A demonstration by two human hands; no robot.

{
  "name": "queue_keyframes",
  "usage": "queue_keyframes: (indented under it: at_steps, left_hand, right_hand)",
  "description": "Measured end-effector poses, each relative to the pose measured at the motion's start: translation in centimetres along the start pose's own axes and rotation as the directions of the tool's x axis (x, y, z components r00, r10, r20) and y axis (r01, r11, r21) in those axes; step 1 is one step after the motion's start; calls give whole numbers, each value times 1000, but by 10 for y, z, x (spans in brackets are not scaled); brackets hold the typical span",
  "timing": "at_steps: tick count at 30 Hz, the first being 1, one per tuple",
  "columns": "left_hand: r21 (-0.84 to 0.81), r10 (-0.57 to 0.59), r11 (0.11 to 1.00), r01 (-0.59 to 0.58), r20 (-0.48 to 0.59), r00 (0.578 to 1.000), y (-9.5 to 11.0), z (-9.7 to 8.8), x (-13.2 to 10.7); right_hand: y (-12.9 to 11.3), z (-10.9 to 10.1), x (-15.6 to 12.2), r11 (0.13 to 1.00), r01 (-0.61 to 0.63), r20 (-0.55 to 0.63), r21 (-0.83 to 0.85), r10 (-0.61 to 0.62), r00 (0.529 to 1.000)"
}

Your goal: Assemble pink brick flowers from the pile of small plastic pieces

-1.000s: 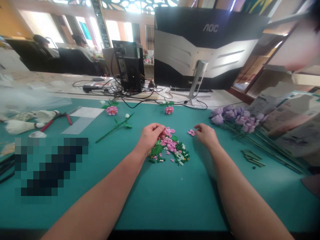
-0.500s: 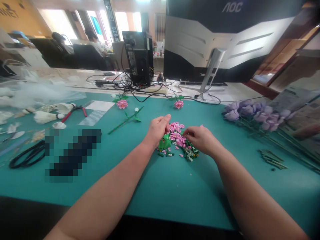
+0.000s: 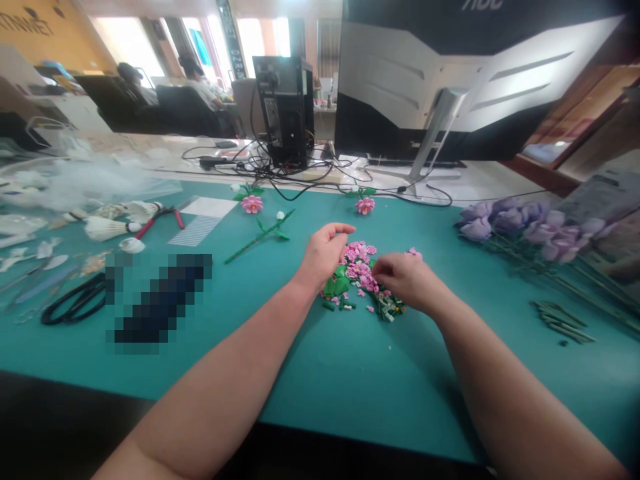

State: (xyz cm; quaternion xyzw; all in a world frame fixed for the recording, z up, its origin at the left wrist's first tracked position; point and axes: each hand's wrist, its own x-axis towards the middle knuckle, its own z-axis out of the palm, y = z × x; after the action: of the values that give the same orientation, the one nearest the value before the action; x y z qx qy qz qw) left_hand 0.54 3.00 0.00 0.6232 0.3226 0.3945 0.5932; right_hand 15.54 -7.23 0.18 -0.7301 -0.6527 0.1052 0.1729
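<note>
Working on a big teal mat [image 3: 280,380] with a smooth, slightly shiny surface, in a bright room with tall windows, and two people [image 3: 150,83] are sitting in black chairs way off at 11 o'clock. Dead center is a loose brick pile [image 3: 363,280] of small pink petals and green plastic leaves and studs. My left hand [image 3: 323,257] is half open and curled just over the pile's 10 o'clock edge, holding nothing that I can see. The right hand [image 3: 405,280] is pinched down at the pile's 3 o'clock edge, but can't tell if it's got a piece. Around 12 o'clock sit two built pink flowers [image 3: 253,205] and a green stem [image 3: 260,238] with a white bud. At 2 to 3 o'clock there's a bunch of purple flowers [image 3: 515,230], with short green rods [image 3: 563,322] nearer. Over at 9 to 10 o'clock are feathery shuttlecocks [image 3: 110,228], red-handled pliers [image 3: 160,222], a coiled black cable [image 3: 75,300] and a pixelated patch [image 3: 160,300]. Behind the mat, a PC tower [image 3: 285,110] stands beside a silver-and-black monitor [image 3: 425,87], its logo clipped at the top, probably AOC.
</note>
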Motion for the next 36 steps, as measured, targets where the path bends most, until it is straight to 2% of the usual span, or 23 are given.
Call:
queue_keyframes:
  at_steps: [5,9,21,24,30,34,36]
  left_hand:
    - [-40,-40,998,40,-4,999,0,1,0]
    - [-46,-56,997,56,1,998,2,2,-1]
    - [-28,-66,997,66,17,998,0,3,-1]
    - [-28,-70,997,71,30,997,1,4,-2]
    - [15,-91,996,91,76,993,1,6,-4]
    - [101,-144,987,126,194,970,0,7,-6]
    - [215,-128,974,70,268,955,-2,7,-8]
  right_hand:
    - [5,3,-1,992,60,64,-110,-53,997]
    - [7,6,-2,987,60,99,-147,-46,994]
    - [5,11,-2,985,32,97,-167,-15,995]
    - [5,9,-1,989,22,91,-144,-9,996]
    - [4,-2,0,991,-127,54,-49,130,990]
    - [3,-5,1,990,-105,-11,93,107,994]
    - [3,-5,1,982,-70,-48,176,80,996]
